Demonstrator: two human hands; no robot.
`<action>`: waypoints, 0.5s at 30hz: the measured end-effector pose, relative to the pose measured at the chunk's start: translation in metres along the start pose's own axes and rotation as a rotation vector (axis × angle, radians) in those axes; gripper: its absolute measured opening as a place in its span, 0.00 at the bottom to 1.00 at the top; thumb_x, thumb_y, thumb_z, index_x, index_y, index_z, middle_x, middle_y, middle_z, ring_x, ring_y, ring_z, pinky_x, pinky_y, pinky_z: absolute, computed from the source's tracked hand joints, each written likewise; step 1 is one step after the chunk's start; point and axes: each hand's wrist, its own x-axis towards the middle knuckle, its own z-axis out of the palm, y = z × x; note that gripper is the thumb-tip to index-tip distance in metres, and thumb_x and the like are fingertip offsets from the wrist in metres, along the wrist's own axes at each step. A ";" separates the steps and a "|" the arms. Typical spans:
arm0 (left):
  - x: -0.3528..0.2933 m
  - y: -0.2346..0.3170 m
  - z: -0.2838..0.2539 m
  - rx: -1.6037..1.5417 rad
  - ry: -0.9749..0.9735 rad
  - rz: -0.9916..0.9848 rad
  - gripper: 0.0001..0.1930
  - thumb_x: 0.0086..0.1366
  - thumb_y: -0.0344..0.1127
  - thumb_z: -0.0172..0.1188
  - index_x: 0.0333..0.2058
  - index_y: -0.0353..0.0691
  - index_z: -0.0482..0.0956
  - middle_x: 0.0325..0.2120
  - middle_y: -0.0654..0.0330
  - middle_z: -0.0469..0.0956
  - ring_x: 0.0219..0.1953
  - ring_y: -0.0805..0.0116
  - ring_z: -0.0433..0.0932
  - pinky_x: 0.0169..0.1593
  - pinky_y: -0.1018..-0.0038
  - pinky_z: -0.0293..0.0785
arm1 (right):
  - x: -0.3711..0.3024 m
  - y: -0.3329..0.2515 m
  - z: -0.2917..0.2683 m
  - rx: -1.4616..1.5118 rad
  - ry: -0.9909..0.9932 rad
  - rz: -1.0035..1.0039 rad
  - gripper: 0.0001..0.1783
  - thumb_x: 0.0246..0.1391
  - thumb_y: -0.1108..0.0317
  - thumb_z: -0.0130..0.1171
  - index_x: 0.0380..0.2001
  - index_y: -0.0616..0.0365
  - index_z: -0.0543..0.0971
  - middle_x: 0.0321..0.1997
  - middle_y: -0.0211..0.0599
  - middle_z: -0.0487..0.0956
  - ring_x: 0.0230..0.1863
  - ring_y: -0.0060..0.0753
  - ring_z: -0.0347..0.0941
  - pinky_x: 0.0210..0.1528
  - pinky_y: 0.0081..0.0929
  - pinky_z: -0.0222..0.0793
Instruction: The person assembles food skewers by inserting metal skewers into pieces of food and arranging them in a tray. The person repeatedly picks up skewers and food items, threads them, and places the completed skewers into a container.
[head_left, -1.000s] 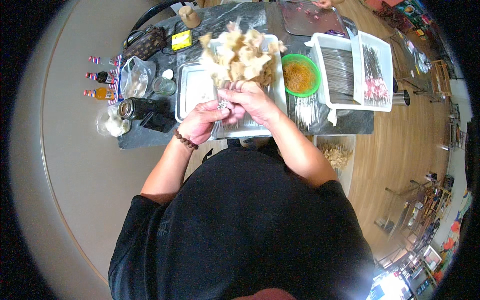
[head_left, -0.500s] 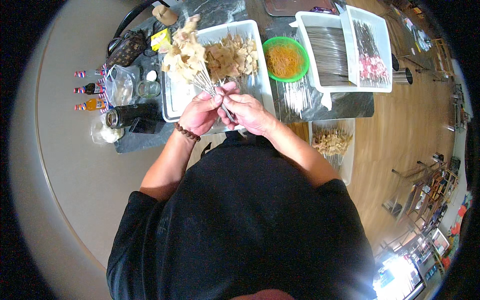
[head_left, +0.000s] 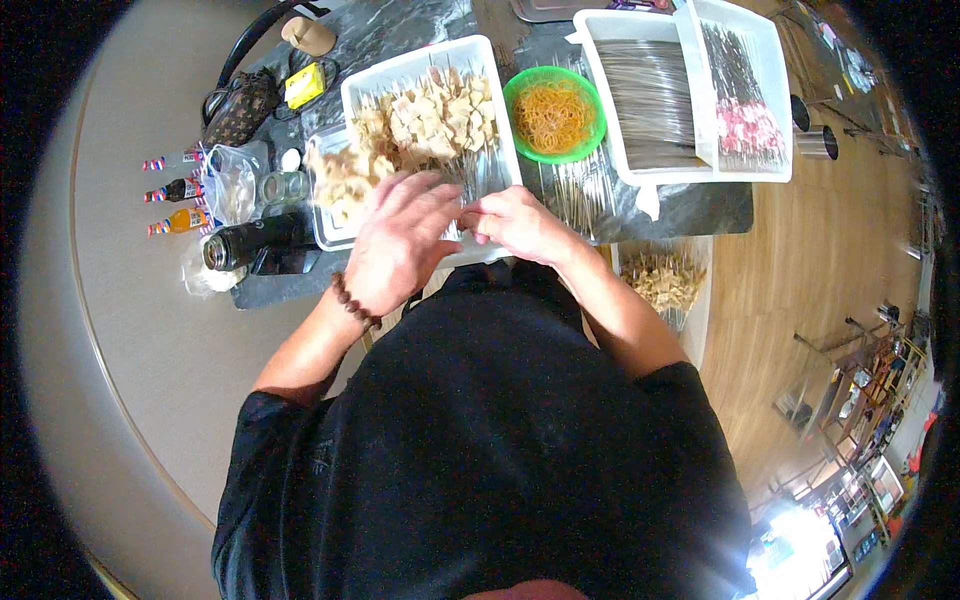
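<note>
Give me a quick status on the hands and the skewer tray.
Left hand spread over white tray of tan skewered pieces. Right hand at tray's near edge, grip unclear. Green bowl beside, not blocking.

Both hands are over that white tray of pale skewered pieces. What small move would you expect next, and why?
Probably lowering the skewer ends onto the pile. The left hand lies spread over the near part of the white tray, the right hand pinches something thin beside it, and the pale skewered pieces already lie heaped there. What the right hand pinches is too small to tell.
</note>
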 end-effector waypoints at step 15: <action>-0.035 -0.039 0.031 -0.151 -0.326 -0.325 0.13 0.69 0.35 0.57 0.51 0.44 0.80 0.37 0.50 0.83 0.38 0.47 0.83 0.38 0.57 0.78 | 0.047 0.032 -0.080 -0.440 0.329 0.096 0.12 0.58 0.62 0.59 0.33 0.59 0.85 0.30 0.51 0.84 0.33 0.47 0.83 0.40 0.40 0.78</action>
